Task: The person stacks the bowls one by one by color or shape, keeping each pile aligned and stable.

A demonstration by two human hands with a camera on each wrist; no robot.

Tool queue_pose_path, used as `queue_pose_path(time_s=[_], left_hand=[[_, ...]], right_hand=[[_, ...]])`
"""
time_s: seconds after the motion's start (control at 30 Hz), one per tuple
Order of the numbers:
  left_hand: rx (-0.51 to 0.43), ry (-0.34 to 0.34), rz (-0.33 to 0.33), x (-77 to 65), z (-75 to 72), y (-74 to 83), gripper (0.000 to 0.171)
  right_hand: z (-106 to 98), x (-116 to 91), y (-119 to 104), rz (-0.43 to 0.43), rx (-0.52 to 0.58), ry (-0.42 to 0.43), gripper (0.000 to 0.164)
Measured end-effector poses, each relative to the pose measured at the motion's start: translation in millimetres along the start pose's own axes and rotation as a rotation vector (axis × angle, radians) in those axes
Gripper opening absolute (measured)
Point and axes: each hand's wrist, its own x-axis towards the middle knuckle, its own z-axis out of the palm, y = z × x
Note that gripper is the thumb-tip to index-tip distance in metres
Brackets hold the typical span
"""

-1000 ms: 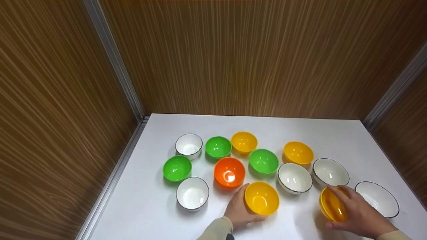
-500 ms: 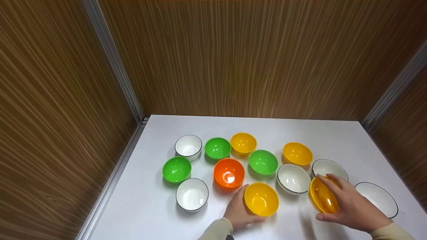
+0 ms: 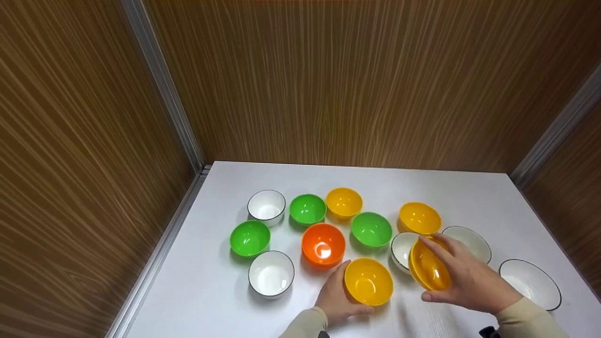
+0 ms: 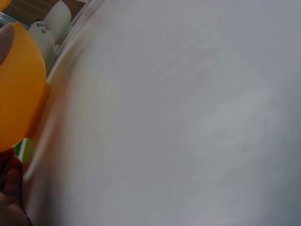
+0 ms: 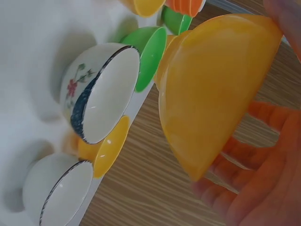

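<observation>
My left hand (image 3: 335,296) grips an upright yellow bowl (image 3: 368,281) from its left side, thumb along the near side. In the left wrist view, this bowl (image 4: 21,89) shows at the left edge. My right hand (image 3: 472,281) holds a second yellow bowl (image 3: 429,265), tipped on its side and raised, fingers over the top edge and thumb below. It overlaps a white bowl (image 3: 401,251) in the head view. From the right wrist, the outside of the held bowl (image 5: 216,89) is seen, with fingers (image 5: 249,153) at its rim.
Behind my hands stand an orange bowl (image 3: 323,245), a green bowl (image 3: 371,229) and yellow bowls (image 3: 344,203). More green and white bowls (image 3: 271,273) are at left. White bowls (image 3: 530,284) stand at right. Wood-grain walls (image 3: 328,84) enclose the white table (image 3: 197,281).
My right hand has carried its tilted yellow bowl leftward and slightly farther back, from near the right-hand white bowls toward the left hand. The left hand and its bowl have stayed put.
</observation>
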Motion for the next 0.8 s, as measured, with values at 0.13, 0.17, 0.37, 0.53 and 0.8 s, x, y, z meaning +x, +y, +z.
queue_pose_path(time_s=[0.13,0.17,0.37,0.53,0.8], left_hand=[[0.014,0.011,0.035,0.0,0.2,-0.8,0.121],[0.017,0.013,0.042,0.2,0.2,-1.2,0.12],[0.015,0.002,0.017,0.0,-1.2,0.1,0.122],[-0.013,-0.01,-0.015,-0.4,-2.9,1.7,0.121],[0.034,-0.026,0.017,2.0,-3.3,0.0,0.112]], right_hand=[[2.3,9.5,-6.7,-0.023,0.005,-0.007,0.106],[3.1,12.2,-8.1,-0.034,0.008,-0.005,0.106],[10.4,27.7,-16.8,-0.092,0.001,0.002,0.107],[18.7,39.0,-25.1,-0.092,0.012,-0.03,0.108],[37.7,51.6,-38.3,-0.135,0.038,-0.079,0.108]])
